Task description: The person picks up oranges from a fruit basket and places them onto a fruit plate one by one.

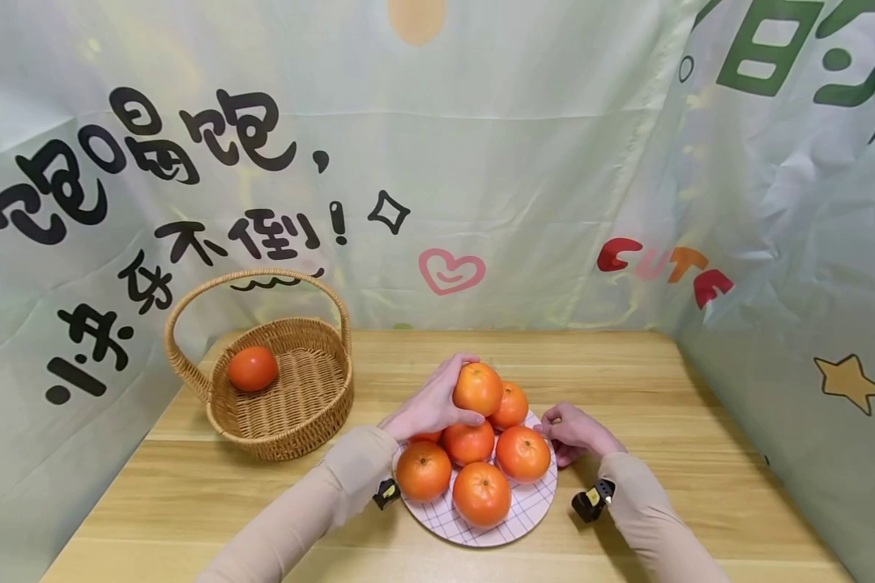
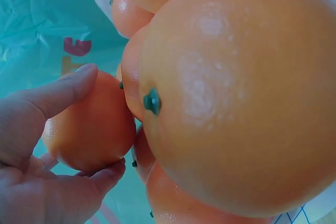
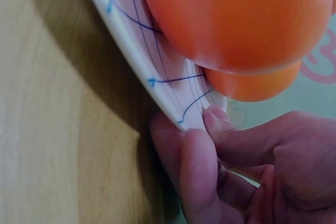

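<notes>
My left hand (image 1: 432,405) grips an orange (image 1: 478,389) at the top of the pile, thumb and fingers curled round its sides. In the left wrist view the same orange (image 2: 89,124) sits between thumb and fingers, with another large orange (image 2: 236,93) close to the camera. Several more oranges lie beneath and around it on a round white plate (image 1: 528,518) with a blue grid pattern. On the right side, my right hand (image 1: 574,433) pinches the plate's rim (image 3: 181,114), thumb over the top and fingers beneath. An orange (image 1: 522,454) lies close by that hand.
A wicker basket (image 1: 292,437) with a tall handle stands at the back left of the wooden table (image 1: 598,364). One orange (image 1: 253,368) lies inside, at its left side. A printed cloth (image 1: 539,162) hangs behind the table and along both sides.
</notes>
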{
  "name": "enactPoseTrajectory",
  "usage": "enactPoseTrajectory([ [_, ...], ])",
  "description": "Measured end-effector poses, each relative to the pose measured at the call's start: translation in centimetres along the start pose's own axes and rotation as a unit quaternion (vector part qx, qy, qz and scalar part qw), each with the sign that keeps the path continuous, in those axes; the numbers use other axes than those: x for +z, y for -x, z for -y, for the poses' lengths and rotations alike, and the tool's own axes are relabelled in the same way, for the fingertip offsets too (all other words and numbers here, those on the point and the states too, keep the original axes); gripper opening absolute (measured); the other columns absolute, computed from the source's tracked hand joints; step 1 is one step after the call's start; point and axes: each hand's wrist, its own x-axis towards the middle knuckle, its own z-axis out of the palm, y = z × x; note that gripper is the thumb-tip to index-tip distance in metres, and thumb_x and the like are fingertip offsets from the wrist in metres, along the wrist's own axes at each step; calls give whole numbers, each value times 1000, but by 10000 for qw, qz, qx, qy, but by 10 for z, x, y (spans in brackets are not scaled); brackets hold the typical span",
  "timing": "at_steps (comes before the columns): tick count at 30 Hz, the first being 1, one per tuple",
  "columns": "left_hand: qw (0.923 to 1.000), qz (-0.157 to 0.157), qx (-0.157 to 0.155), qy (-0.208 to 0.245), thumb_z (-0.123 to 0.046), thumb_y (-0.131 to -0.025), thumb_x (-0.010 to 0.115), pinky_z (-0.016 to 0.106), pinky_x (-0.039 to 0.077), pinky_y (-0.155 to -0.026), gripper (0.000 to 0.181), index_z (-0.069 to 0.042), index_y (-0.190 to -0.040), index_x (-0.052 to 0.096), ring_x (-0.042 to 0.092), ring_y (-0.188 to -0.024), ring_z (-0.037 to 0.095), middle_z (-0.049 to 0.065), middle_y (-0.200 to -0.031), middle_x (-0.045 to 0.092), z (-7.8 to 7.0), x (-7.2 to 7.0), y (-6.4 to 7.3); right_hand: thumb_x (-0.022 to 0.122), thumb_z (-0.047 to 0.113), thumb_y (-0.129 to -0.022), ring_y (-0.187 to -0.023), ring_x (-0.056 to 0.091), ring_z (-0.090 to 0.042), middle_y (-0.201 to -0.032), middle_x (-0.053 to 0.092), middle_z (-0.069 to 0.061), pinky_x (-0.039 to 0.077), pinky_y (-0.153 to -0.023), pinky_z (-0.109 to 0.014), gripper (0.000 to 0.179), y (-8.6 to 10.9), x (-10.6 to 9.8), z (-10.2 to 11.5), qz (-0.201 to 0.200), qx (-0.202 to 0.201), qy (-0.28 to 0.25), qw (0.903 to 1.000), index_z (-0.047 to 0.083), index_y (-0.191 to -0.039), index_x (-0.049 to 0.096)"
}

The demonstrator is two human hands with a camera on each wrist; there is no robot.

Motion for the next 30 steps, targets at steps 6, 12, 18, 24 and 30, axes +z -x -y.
enactPoseTrajectory([
  [6, 10000, 38, 13, 9, -12, -81, 77, 43, 41, -111, 75, -18, -145, 37, 51, -127, 20, 2, -139, 51, -1, 0, 0, 56, 9, -100, -46, 51, -8, -63, 51, -2, 51, -46, -21, 18, 0, 0, 0, 7, 22, -12, 10000, 5, -82, 57],
  [12, 10000, 26, -6, -5, -13, -82, 78, 41, 41, -111, 73, -21, -143, 39, 51, -126, 17, 0, -137, 52, -1, 0, -1, 55, 9, -99, -45, 51, -8, -61, 50, -1, 50, -46, -20, 19, 1, -1, 0, 78, -98, -37, 9999, 4, -81, 57],
  [18, 9996, 24, -76, -261, -16, -83, 78, 42, 43, -109, 74, -22, -145, 37, 52, -126, 18, 2, -140, 51, -1, 2, -3, 55, 9, -99, -46, 51, -8, -62, 50, -1, 50, -46, -20, 20, 1, -1, 0, 93, -89, -4, 9999, 5, -80, 57],
  [24, 9994, 48, -9, -333, -15, -83, 78, 42, 43, -110, 75, -20, -145, 37, 52, -127, 19, 3, -141, 50, -2, 3, -4, 55, 10, -99, -46, 51, -9, -63, 50, -1, 50, -46, -20, 19, 0, -1, 0, 99, -41, -8, 9999, 5, -81, 57],
  [30, 9993, 36, -24, -370, -14, -83, 79, 42, 42, -112, 77, -19, -147, 36, 52, -127, 20, 5, -142, 49, -3, 5, -5, 56, 10, -99, -47, 51, -9, -64, 50, -2, 50, -46, -20, 20, 1, -1, 0, 63, 5, 30, 10000, 6, -79, 56],
])
